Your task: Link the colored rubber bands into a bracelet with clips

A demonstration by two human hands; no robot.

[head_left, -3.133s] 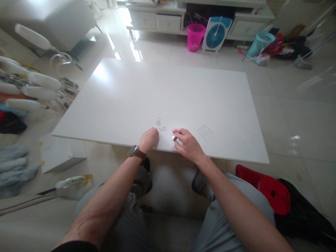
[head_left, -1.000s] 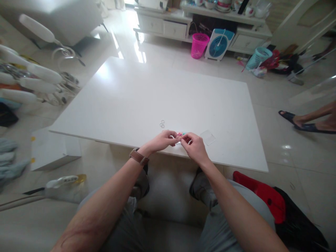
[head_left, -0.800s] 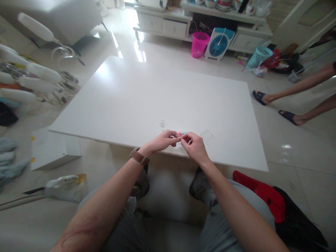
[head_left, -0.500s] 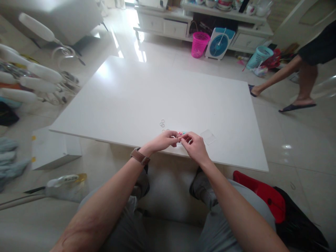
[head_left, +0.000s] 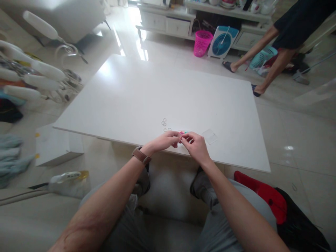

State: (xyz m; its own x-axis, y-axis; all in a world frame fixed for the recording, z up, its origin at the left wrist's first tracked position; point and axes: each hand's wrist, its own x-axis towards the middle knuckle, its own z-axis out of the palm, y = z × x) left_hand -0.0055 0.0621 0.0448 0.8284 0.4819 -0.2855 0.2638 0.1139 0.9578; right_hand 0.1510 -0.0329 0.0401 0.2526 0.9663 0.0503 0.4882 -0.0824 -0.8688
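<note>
My left hand (head_left: 166,140) and my right hand (head_left: 194,144) meet over the near edge of the white table (head_left: 162,91). Both are closed, thumb against fingers, pinching a thin metal ring (head_left: 180,137) between their fingertips; the ring is mostly covered. Just behind the fingertips lies a small clear box (head_left: 185,132) with pink and green pieces, partly hidden by my hands. Several loose metal rings (head_left: 164,122) lie on the tabletop beyond my left hand. A flat clear square lid (head_left: 210,137) rests to the right of my right hand.
A person's legs (head_left: 278,66) are beyond the table's far right corner. On the floor behind stand a pink basket (head_left: 202,43) and a blue fan (head_left: 222,42). A red stool (head_left: 262,196) is at my right, a white box (head_left: 57,145) at my left.
Since the oldest frame, my hands have come together and a ring has been taken from the loose ones. Lately they hold nearly still, while a person walks in from the right toward the back.
</note>
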